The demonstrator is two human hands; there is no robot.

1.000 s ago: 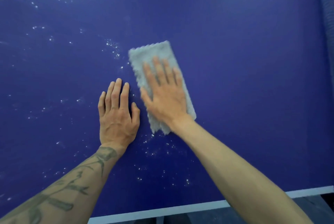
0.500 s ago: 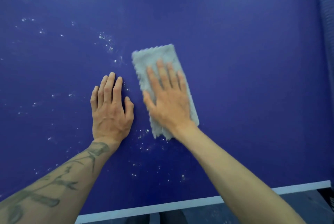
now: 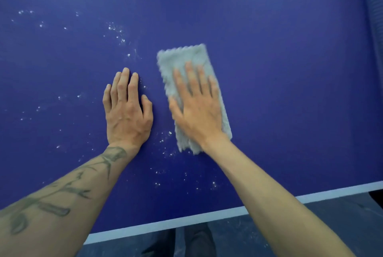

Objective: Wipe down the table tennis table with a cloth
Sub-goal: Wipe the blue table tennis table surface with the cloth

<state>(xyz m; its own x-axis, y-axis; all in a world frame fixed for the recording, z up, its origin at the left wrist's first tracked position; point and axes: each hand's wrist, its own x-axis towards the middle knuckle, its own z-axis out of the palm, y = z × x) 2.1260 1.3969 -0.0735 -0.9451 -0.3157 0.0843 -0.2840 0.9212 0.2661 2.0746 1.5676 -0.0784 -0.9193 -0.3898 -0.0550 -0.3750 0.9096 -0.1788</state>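
A folded light grey cloth (image 3: pixel 182 60) lies flat on the dark blue table tennis table (image 3: pixel 290 91). My right hand (image 3: pixel 199 107) presses on it with straight, spread fingers and covers its lower half. My left hand (image 3: pixel 126 111) rests flat on the bare table just left of the cloth, fingers straight and together. White specks (image 3: pixel 116 28) dot the surface to the left of my hands, and more white specks (image 3: pixel 165 149) lie below them. The table to the right of the cloth looks free of specks.
The table's white edge line (image 3: pixel 186 221) runs along the near side at the bottom. Below it is a dark grey floor (image 3: pixel 310 225). A ribbed dark strip (image 3: pixel 375 28) runs down the far right edge of the view.
My right hand has slid the cloth slightly to the right and it is blurred with motion. My left hand stays flat on the table.
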